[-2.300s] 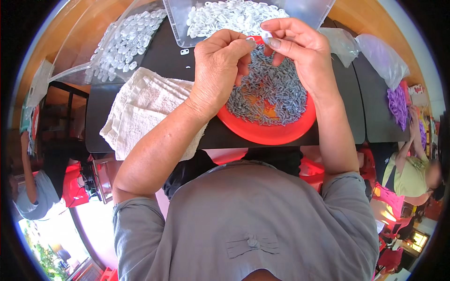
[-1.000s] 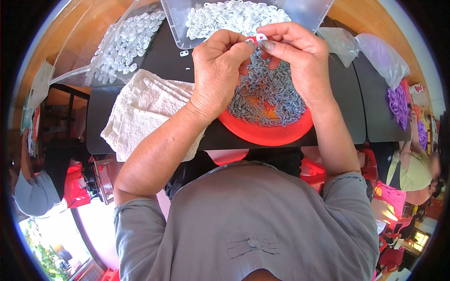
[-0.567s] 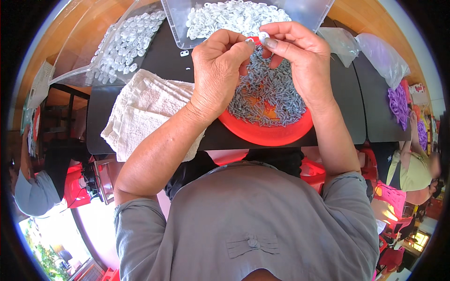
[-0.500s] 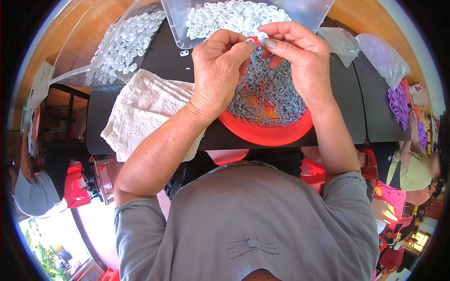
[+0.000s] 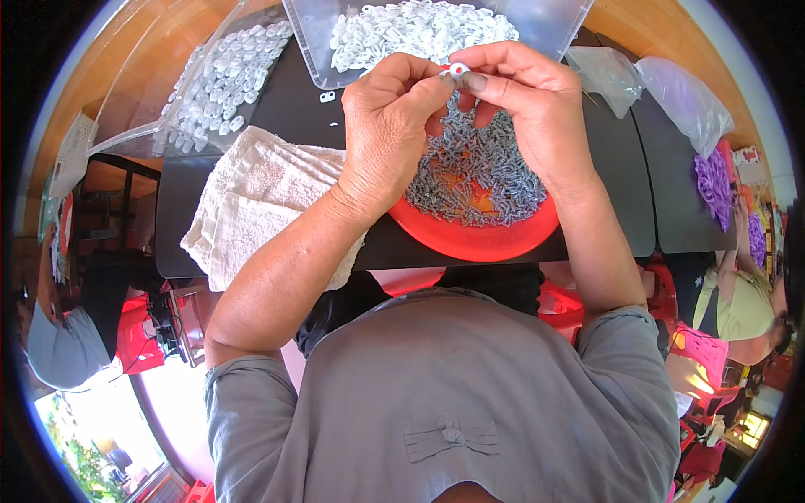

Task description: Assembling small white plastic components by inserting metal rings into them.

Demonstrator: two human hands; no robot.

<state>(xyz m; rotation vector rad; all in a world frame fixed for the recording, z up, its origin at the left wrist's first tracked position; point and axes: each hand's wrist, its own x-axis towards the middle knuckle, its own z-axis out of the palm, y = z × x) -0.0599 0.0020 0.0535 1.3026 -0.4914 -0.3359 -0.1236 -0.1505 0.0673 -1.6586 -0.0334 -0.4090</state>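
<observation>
Over the red bowl (image 5: 495,243), my two hands meet at the fingertips. A small white plastic piece with a round hole (image 5: 459,70) sits in the pinch of my right hand (image 5: 537,105). My left hand (image 5: 387,126) is closed in a pinch right against it; what lies between its thumb and forefinger is mostly hidden. Many small grey, screw-like pieces (image 5: 482,180) fill the bowl below. Just behind my hands stands a clear bin (image 5: 314,50) with a heap of white two-holed oval pieces (image 5: 419,29).
A folded cream towel (image 5: 251,201) lies left of the bowl. A clear tilted container (image 5: 126,134) with more white pieces stands farther left. One loose white piece (image 5: 327,97) rests on the black table (image 5: 612,184). Clear plastic bags (image 5: 688,101) and a purple bundle (image 5: 713,191) lie right.
My right hand has shifted slightly left with the white piece, bringing it up against my left fingertips. My left hand has stayed almost in place.
</observation>
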